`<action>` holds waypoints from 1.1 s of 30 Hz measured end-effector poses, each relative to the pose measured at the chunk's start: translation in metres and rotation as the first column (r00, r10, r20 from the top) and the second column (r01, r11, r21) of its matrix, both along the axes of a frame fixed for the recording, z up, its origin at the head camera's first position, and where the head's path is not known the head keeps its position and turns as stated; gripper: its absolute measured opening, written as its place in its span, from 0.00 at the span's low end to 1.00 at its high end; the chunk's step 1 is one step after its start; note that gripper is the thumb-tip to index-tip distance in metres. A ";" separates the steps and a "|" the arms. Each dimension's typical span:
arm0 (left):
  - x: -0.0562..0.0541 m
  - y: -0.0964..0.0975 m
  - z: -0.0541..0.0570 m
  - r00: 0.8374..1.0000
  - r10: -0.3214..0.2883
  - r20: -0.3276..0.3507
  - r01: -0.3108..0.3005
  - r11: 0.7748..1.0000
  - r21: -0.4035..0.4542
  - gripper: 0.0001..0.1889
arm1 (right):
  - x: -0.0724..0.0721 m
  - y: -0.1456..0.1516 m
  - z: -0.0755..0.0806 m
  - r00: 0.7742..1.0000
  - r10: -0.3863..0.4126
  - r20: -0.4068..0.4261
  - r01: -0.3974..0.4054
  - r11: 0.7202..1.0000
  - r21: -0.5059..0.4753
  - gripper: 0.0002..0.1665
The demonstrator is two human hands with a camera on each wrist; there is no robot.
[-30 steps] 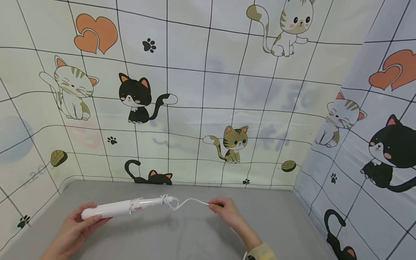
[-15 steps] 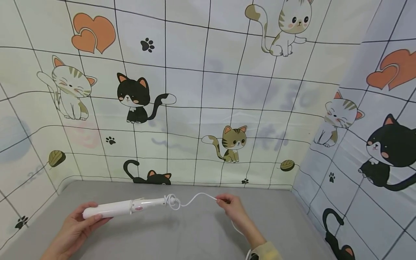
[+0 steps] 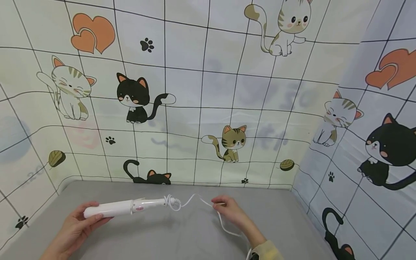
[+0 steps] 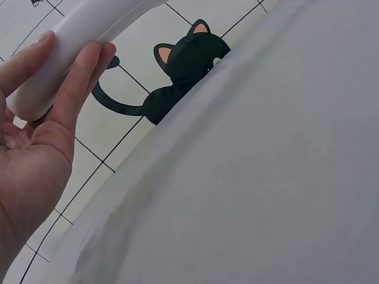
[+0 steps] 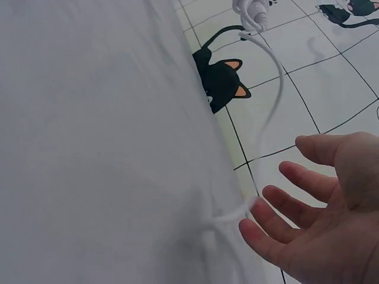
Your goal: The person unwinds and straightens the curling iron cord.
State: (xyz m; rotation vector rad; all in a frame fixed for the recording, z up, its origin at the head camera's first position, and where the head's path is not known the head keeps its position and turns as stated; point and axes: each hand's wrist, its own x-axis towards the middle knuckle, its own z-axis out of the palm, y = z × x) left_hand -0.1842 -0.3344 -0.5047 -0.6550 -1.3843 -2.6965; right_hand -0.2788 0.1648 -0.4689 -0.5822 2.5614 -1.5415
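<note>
In the head view my left hand [image 3: 79, 225] holds a white curling iron [image 3: 120, 208] by its thick rounded end, thumb on the near side. The left wrist view shows the fingers around the same curling iron [image 4: 77, 44]. Its white cord [image 3: 224, 225] is wound in loops at the narrow end and runs right. My right hand [image 3: 230, 211] is beside the cord. In the right wrist view the right hand's fingers [image 5: 308, 180] are parted and loosely bent, with the cord [image 5: 278, 89] passing by the fingertips and not gripped.
A grey cloth-covered table [image 3: 182, 238] lies under both hands. Behind it and at the sides hangs a white grid-patterned sheet [image 3: 185, 86] printed with cats, hearts and paw prints. A yellow sleeve [image 3: 268, 251] covers the right forearm, with the cord hanging near it.
My right hand moved right while pulling the cord, then came slightly back left with its fingers loosened. The cord now sags below it. The left hand still holds the curling iron almost unmoved.
</note>
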 end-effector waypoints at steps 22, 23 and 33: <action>-0.001 0.008 -0.003 0.997 -0.056 -0.056 0.054 0.998 -0.022 0.29 | 0.007 -0.038 0.018 0.961 0.255 -0.105 -0.249 0.966 0.071 0.28; -0.002 0.009 -0.003 0.997 -0.053 -0.055 0.052 0.998 -0.025 0.29 | 0.006 -0.040 0.018 0.959 0.258 -0.114 -0.251 0.965 0.075 0.28; 0.000 0.011 0.001 0.999 0.025 0.030 -0.021 0.993 -0.119 0.26 | 0.000 -0.062 0.023 0.941 0.299 -0.158 -0.266 0.943 0.199 0.22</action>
